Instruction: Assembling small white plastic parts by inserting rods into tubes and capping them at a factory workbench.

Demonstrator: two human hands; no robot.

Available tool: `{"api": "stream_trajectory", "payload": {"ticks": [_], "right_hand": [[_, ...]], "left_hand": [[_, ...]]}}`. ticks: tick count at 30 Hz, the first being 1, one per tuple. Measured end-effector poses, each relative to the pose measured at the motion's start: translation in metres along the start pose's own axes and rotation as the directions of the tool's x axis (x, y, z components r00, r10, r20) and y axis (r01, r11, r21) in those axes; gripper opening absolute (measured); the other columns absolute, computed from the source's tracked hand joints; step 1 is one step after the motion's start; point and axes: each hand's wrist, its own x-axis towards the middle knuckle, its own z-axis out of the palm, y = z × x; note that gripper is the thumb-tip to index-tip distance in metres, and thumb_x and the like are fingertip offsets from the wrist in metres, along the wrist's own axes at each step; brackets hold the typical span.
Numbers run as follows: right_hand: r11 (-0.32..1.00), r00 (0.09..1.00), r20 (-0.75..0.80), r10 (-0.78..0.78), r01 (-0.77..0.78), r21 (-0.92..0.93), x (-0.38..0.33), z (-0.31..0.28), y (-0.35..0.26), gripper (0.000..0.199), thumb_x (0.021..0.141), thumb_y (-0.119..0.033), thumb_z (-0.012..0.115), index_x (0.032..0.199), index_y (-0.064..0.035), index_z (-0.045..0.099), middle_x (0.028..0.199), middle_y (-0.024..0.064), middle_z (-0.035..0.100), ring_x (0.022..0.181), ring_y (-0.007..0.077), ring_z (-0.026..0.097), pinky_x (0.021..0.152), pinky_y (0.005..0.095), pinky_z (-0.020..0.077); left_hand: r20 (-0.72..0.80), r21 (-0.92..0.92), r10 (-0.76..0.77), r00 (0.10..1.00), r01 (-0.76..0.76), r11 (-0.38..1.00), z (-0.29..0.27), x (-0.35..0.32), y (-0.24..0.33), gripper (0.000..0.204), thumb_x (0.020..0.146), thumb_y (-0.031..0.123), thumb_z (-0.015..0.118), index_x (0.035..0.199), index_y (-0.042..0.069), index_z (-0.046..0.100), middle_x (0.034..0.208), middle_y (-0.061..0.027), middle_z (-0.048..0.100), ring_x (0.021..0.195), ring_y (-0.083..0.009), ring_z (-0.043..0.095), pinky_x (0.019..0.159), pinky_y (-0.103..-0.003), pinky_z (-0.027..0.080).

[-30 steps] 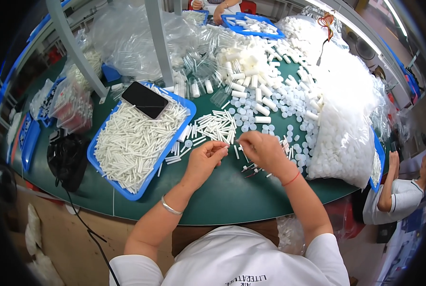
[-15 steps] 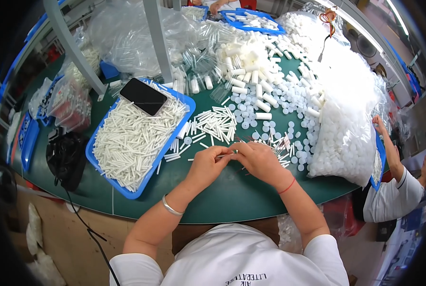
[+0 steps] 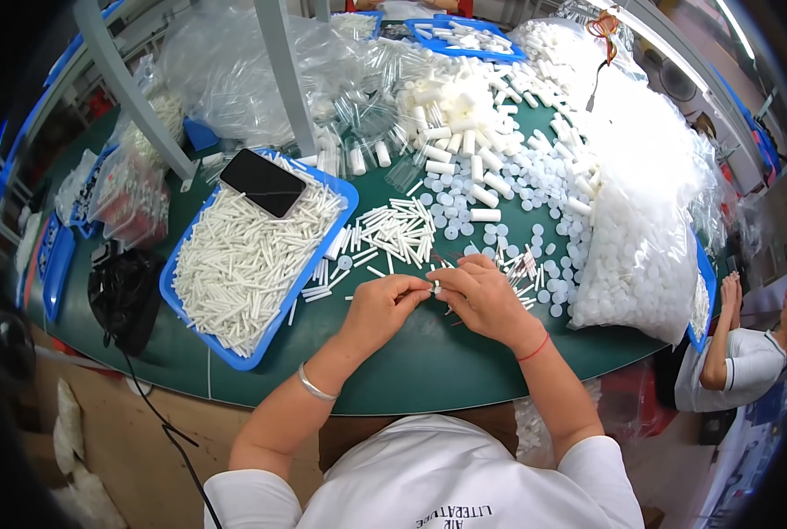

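My left hand (image 3: 378, 309) and my right hand (image 3: 479, 295) meet over the green table (image 3: 411, 370), fingertips pinched together on a small white piece (image 3: 434, 287). Which hand bears it is hard to tell; both touch it. A loose heap of thin white sticks (image 3: 400, 231) lies just beyond my hands. Thin red-and-white parts (image 3: 519, 267) lie by my right hand. A silver bangle is on my left wrist, a red band on my right.
A blue tray (image 3: 281, 310) full of white sticks sits at left with a black phone (image 3: 262, 182) on it. White round caps (image 3: 517, 189), short white tubes and clear plastic bags cover the far side. A large bag of caps (image 3: 633, 238) lies right. Another person (image 3: 742, 353) sits at right.
My hands were apart a second ago, the right one reaching among the small parts; they have come together at the table's front and now pinch one small white piece.
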Motion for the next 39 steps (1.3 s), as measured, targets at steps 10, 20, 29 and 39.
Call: {"api": "stream_trajectory", "payload": {"ticks": [10,20,29,39], "right_hand": [[0.998,0.999,-0.008,0.054,-0.054,0.015,-0.015,-0.001,0.016,0.014,0.078,-0.007,0.069,0.091,-0.0082,0.063,0.079,0.0049,0.064,0.081,0.0237,0.06,0.089,0.0397,0.0428],[0.828,0.754,-0.366,0.545,-0.416,0.375,-0.022,-0.009,0.042,0.012,0.078,-0.009,0.069,0.086,-0.0039,0.061,0.072,0.0025,0.059,0.066,0.012,0.055,0.068,0.0265,0.0448],[0.348,0.627,-0.144,0.766,-0.216,0.912,-0.025,-0.013,0.048,0.008,0.089,-0.005,0.059,0.093,-0.001,0.054,0.085,0.006,0.064,0.078,0.011,0.061,0.074,0.0246,0.0475],[0.324,0.689,-0.152,0.709,-0.126,0.937,-0.015,-0.003,0.026,0.013,0.089,-0.002,0.06,0.101,0.0001,0.055,0.096,0.0103,0.065,0.088,0.0152,0.063,0.08,0.0272,0.0505]], "left_hand": [[0.096,-0.009,0.011,0.995,-0.011,1.0,0.007,0.022,0.009,0.019,0.084,0.007,0.067,0.102,0.002,0.062,0.084,-0.011,0.07,0.073,-0.0156,0.067,0.066,-0.025,0.051],[0.195,0.581,0.374,0.907,-0.414,0.701,0.047,0.109,-0.019,0.02,0.074,0.005,0.069,0.093,0.004,0.061,0.092,-0.012,0.055,0.094,-0.0308,0.054,0.081,-0.039,0.046],[0.239,-0.471,-0.244,0.94,0.332,0.817,0.032,0.074,0.016,0.029,0.087,0.012,0.064,0.113,-0.001,0.065,0.103,-0.0088,0.065,0.082,-0.0139,0.063,0.075,-0.024,0.05],[0.372,-0.813,-0.211,0.904,0.427,0.396,0.04,0.045,0.011,0.038,0.094,0.012,0.058,0.128,-0.005,0.051,0.11,-0.0109,0.063,0.095,-0.0145,0.062,0.088,-0.027,0.051]]}}
